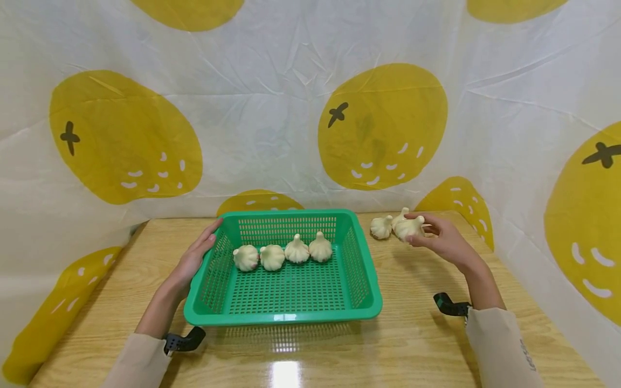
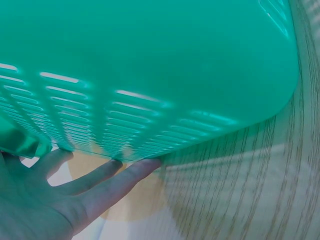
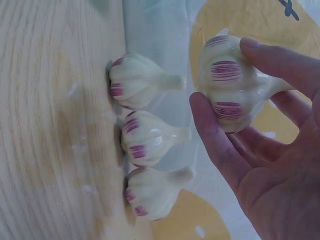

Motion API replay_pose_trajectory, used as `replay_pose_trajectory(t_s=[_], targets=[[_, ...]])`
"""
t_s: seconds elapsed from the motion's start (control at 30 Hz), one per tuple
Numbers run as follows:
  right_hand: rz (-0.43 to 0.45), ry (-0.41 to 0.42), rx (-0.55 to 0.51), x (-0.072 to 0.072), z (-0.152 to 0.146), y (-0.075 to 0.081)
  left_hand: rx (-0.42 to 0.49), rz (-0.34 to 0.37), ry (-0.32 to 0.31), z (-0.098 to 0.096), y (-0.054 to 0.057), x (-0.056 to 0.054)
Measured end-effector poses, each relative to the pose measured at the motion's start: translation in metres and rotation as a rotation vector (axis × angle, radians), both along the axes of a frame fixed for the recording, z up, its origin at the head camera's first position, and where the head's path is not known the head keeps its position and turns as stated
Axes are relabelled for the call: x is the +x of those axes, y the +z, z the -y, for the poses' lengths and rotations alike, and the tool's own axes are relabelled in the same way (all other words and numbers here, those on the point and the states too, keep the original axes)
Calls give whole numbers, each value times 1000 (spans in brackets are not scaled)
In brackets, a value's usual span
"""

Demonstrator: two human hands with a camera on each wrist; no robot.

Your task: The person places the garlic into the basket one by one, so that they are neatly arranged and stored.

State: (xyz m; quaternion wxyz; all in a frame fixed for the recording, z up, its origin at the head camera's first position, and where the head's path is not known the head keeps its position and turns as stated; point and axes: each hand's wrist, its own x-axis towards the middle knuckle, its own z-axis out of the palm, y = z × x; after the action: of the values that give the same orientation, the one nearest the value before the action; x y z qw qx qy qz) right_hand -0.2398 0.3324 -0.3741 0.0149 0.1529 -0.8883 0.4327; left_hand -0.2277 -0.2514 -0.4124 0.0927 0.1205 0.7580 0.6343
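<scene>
A garlic bulb [image 1: 409, 228] with purple streaks is held between the thumb and fingers of my right hand [image 1: 448, 242], off the table at the right. Three more bulbs, such as this garlic bulb [image 3: 142, 80], stand in a line below it in the right wrist view; the head view shows only part of that group. My left hand [image 1: 190, 263] lies against the left side of a green plastic basket [image 1: 283, 318]. Its extended fingers [image 2: 107, 187] touch the slotted outer wall. Inside the basket, several garlic bulbs [image 1: 272, 257] sit in a row.
Basket and loose bulbs are on a light wooden table [image 1: 407, 345]. A white curtain [image 1: 271, 140] printed with large yellow fruit hangs right behind the table's back edge and along both sides.
</scene>
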Motion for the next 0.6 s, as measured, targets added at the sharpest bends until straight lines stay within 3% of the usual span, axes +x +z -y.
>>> replay_pose_trajectory(t_s=[0.6], targets=[[-32,-22,38,9,11,17,7,-9,-12,1,-2,-1]])
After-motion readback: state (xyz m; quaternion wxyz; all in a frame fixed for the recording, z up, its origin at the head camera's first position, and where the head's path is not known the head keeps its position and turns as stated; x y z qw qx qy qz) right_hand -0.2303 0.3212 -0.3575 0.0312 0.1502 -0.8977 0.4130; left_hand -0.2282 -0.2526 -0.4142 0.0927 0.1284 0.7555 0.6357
